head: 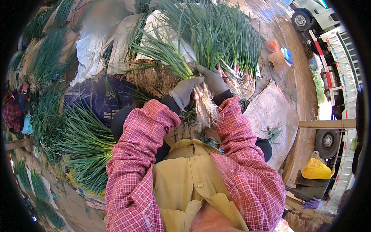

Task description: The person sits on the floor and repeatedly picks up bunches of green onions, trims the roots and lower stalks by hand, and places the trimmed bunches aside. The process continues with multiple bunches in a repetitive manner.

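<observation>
Both my hands wear grey gloves and meet in front of my chest. My left hand (185, 91) grips a small bunch of green alliums (189, 69), green garlic or spring onions, just above their pinkish bulbs. Pale, stringy roots (205, 107) hang below the grip. From the other side, my right hand (213, 79) closes around stalks of the same bunch; its fingertips are partly hidden. Just beyond the right hand, a larger pile of the same plants (245, 49) lies with leaves pointing away and bulbs towards me.
A heap of leafy plants (87, 148) lies at my left, near a dark blue printed sack (87, 94). White sacking (95, 52) covers bundles farther off. Another person (13, 111) is at the far left. Trucks (327, 17) and a yellow bag (317, 169) stand right, beyond a wooden rail (327, 124).
</observation>
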Tool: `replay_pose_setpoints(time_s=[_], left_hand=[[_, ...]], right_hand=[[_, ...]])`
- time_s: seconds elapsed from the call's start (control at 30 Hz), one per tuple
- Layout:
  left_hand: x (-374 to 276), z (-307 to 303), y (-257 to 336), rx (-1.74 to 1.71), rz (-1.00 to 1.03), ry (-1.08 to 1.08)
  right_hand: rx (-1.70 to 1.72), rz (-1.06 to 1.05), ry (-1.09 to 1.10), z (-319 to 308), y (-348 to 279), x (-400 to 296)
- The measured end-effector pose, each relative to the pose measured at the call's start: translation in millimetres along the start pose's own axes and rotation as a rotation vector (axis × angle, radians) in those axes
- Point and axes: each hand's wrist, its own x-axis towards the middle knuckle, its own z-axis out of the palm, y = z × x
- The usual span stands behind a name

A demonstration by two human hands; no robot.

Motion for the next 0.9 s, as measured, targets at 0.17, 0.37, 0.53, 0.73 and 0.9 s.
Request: replay_pose_setpoints(time_s=[0.17, 0.37, 0.53, 0.73, 0.9], left_hand=[[-7.8, 10.8, 5.6, 0.004, -0.034, 0.233], [-21.1, 23.2, 20.4, 0.367, -0.118, 0.211], [-19.1, 18.1, 13.7, 0.285, 0.050, 0.309], [-8.8, 5.1, 1.7, 0.343, -0.011, 0.139], [-25.8, 13.5, 17.5, 0.532, 0.257, 0.247]], right_hand=[[-0.201, 0.275, 0.188, 3.6, -18.9, -15.3], [-0.592, 0.080, 0.216, 2.8, -17.2, -15.0], [-0.158, 0.097, 0.306, 12.2, -30.3, -13.8], [-0.989, -0.218, 0.285, 24.9, -60.4, -31.9], [-0.555, -0.079, 0.114, 10.8, -48.2, -26.4]])
